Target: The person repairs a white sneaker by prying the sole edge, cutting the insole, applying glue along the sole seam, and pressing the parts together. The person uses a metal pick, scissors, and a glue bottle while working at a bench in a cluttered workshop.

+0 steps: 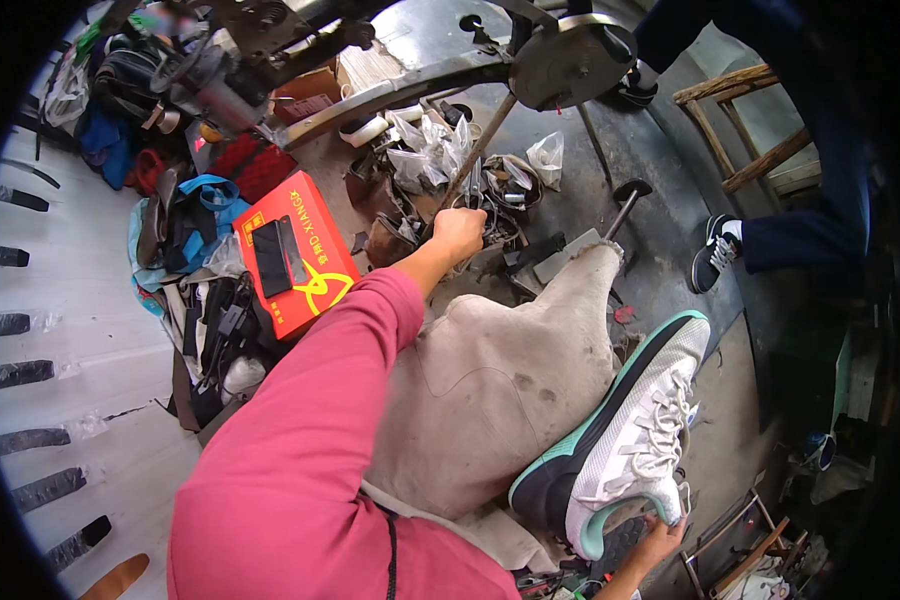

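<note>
Right hand (658, 541), laced mesh sneaker (620, 440), curved sole (552, 487)

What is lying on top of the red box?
A black phone-like object lies on the red box. It covers the surface beneath it, and the box's inside cannot be seen.

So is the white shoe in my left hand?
No, your right hand holds the shoe near its opening, while your left hand is well apart from it.
</note>
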`<state>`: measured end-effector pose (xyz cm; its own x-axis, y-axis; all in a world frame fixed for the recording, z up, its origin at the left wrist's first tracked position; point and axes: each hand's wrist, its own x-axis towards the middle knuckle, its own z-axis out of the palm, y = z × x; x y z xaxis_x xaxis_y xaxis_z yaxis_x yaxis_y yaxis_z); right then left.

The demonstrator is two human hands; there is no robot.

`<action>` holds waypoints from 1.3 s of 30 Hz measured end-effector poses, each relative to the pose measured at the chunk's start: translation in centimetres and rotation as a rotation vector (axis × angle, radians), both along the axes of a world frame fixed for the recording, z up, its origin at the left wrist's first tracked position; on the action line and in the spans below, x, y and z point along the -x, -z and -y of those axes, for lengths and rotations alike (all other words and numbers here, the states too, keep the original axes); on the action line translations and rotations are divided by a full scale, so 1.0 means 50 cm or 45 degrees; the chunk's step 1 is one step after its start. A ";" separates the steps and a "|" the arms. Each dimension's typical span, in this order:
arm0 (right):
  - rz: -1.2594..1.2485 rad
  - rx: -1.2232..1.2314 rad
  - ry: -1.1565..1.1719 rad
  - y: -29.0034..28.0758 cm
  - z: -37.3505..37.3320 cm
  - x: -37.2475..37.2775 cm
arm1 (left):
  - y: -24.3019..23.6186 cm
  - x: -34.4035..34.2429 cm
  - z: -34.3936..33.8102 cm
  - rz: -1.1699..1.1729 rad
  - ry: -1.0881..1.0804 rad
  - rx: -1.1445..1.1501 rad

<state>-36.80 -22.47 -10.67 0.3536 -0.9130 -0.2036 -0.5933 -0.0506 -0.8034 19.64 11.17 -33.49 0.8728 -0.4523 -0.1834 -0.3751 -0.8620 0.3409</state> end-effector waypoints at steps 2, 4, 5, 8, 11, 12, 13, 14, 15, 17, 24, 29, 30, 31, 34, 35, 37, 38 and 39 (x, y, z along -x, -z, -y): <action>0.294 -0.052 -0.027 -0.042 -0.026 -0.047 | -0.020 0.005 -0.019 0.005 -0.038 0.121; 0.284 -0.044 -0.057 -0.069 -0.050 -0.093 | -0.046 0.012 -0.043 -0.045 -0.014 0.247; 0.302 -0.053 -0.081 -0.080 -0.059 -0.112 | -0.057 0.012 -0.051 -0.096 0.024 0.159; 0.379 -0.109 -0.158 -0.105 -0.080 -0.148 | -0.070 0.031 -0.062 -0.156 0.117 0.086; 0.413 -0.152 -0.188 -0.112 -0.099 -0.160 | -0.050 0.034 -0.041 -0.145 0.142 -0.045; 0.392 -0.151 -0.164 -0.113 -0.103 -0.161 | -0.039 0.032 -0.032 -0.131 0.141 -0.063; 0.369 -0.152 -0.140 -0.115 -0.106 -0.160 | -0.028 0.027 -0.021 -0.107 0.133 -0.094; 0.370 -0.150 -0.116 -0.114 -0.109 -0.161 | -0.017 0.021 -0.011 -0.081 0.124 -0.126; 0.454 -0.185 -0.121 -0.113 -0.111 -0.161 | -0.007 0.013 -0.002 -0.062 0.112 -0.160; 0.400 -0.167 -0.060 -0.113 -0.114 -0.161 | 0.007 0.000 0.010 -0.004 0.130 -0.194; 0.463 -0.095 -0.020 -0.161 -0.129 -0.196 | -0.031 0.016 0.009 0.041 -0.065 0.221; 0.697 0.100 -0.119 -0.236 -0.166 -0.243 | -0.222 0.079 -0.002 -0.458 -0.410 1.268; 0.761 0.131 -0.132 -0.254 -0.178 -0.247 | -0.279 0.106 -0.007 -0.590 -0.410 1.426; 0.801 0.131 -0.141 -0.269 -0.194 -0.251 | -0.339 0.136 -0.014 -0.502 -0.278 1.426; 0.929 0.058 -0.331 -0.314 -0.249 -0.262 | -0.525 0.240 -0.032 -0.327 0.097 1.511; 0.908 0.027 -0.443 -0.327 -0.269 -0.266 | -0.582 0.270 -0.037 -0.054 0.347 1.511; 0.881 -0.114 -0.639 -0.351 -0.317 -0.270 | -0.677 0.335 -0.038 0.126 0.738 1.615; 0.868 -0.235 -0.708 -0.360 -0.341 -0.270 | -0.718 0.365 -0.050 0.315 1.011 1.461; 0.860 -0.307 -0.770 -0.367 -0.363 -0.268 | -0.749 0.402 -0.054 0.326 1.193 1.361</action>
